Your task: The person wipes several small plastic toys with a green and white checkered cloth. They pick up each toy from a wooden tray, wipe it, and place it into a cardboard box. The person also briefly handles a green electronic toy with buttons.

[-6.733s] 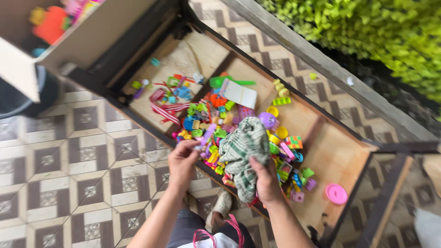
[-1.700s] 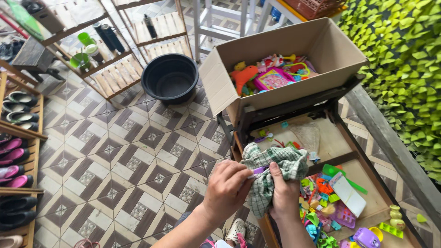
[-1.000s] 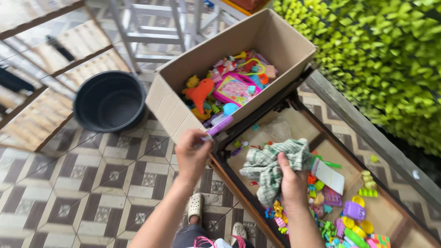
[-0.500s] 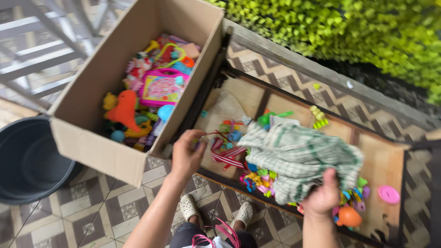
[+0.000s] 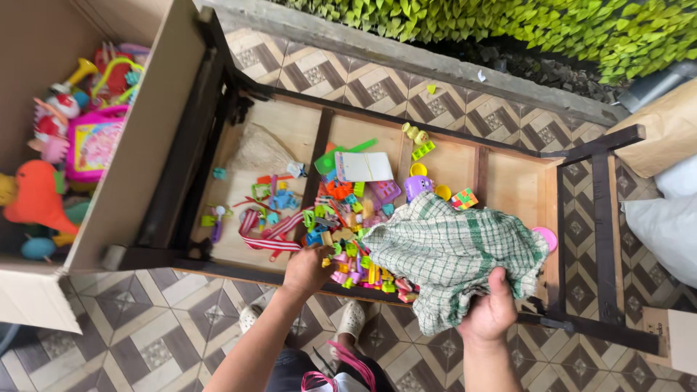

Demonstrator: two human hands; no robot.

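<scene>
Wooden, dark-framed table (image 5: pixel 508 199), upturned so its underside makes a shallow tray, legs and rails acting as walls that keep loose pieces in; its near rail is partly covered by the cloth and the arms.

Cardboard box (image 5: pixel 138 145), open-topped, set against the tray's left end; cut off by the left and top edges. Inside: an orange soft toy (image 5: pixel 33 203), a pink toy panel (image 5: pixel 93 145), other toys too crowded to tell apart.

Checked green-and-white cloth (image 5: pixel 450 250), bunched and draped over the right part of the toy heap. Right hand (image 5: pixel 494 316) closed on its lower edge, fingers wrapped into the folds, thumb on top; the cloth hangs spread from that one grip, hiding whatever lies beneath it.

Heap of small plastic bricks and toys (image 5: pixel 348 247), many colours, in the middle bay of the tray, between two cross-rails. Left hand (image 5: pixel 308 268) at the heap's near edge, fingers curled down among the pieces; whether they pinch one cannot be told, since the fingertips are buried.

Red-and-white striped ribbon (image 5: pixel 265 236), lying loose just left of the heap.

White card (image 5: pixel 363 167), flat on the pieces behind.

Pink round lid (image 5: pixel 544 238), mostly hidden behind the cloth's right edge.
</scene>
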